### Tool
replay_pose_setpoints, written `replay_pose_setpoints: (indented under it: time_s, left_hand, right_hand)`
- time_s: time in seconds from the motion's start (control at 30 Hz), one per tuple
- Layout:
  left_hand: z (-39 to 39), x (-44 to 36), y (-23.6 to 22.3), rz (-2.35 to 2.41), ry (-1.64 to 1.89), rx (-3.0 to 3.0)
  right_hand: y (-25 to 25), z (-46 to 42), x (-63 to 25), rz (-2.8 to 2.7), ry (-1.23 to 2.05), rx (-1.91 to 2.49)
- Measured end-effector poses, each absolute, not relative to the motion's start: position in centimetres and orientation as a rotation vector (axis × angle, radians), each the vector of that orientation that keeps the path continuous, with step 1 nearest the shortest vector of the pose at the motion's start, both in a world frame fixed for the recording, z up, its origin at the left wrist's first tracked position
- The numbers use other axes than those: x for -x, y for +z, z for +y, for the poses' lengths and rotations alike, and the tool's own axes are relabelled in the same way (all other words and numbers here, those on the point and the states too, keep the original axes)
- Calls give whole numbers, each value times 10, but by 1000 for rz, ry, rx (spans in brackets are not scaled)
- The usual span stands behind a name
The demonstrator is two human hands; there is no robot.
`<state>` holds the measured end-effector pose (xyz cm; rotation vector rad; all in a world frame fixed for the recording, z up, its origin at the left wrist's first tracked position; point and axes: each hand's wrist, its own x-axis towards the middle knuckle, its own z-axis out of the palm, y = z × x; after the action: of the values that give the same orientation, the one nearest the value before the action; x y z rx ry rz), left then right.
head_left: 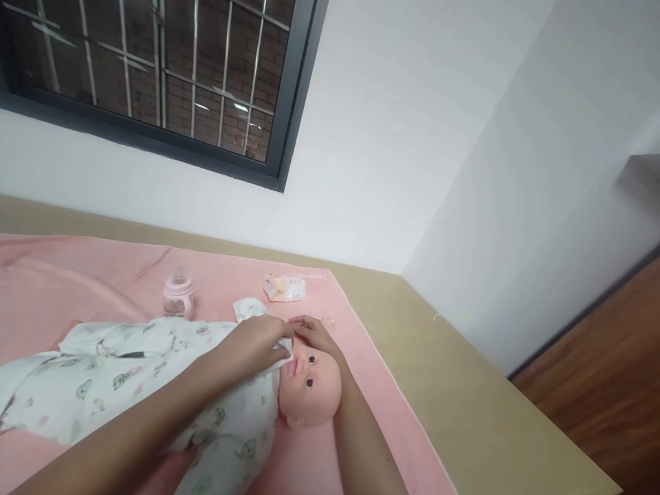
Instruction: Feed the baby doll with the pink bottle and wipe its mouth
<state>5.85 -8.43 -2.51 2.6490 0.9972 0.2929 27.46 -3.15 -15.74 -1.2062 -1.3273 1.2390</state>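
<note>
A baby doll (320,395) in a white printed outfit lies on its back, its head toward the right. My left hand (260,338) reaches across its chest, fingers closed on a thin white wipe (285,349) held against the doll's mouth and chin. On the far side of the face rests my right hand (312,332), with the forearm running behind the top of the head. Its fingers are stretched out toward the doll's far cheek, near the fingertips of my left hand. Part of the doll's lower face is covered by my left hand and the wipe.
A pink blanket (232,275) spreads beneath the doll over a wooden surface (427,357). Beyond the doll stand a pink baby bottle (178,297) and a small soft pack (285,287). A small clear object (328,322) lies beside my right hand. White walls and a barred window (155,75) are behind.
</note>
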Motion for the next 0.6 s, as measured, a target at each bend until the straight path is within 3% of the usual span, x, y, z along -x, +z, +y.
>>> replay_pose_setpoints:
  time_s: [0.6]
  left_hand:
    - [-84, -61, -33, 891, 497, -2597]
  right_hand:
    - [-159, -30, -275, -1332, 1230, 1244]
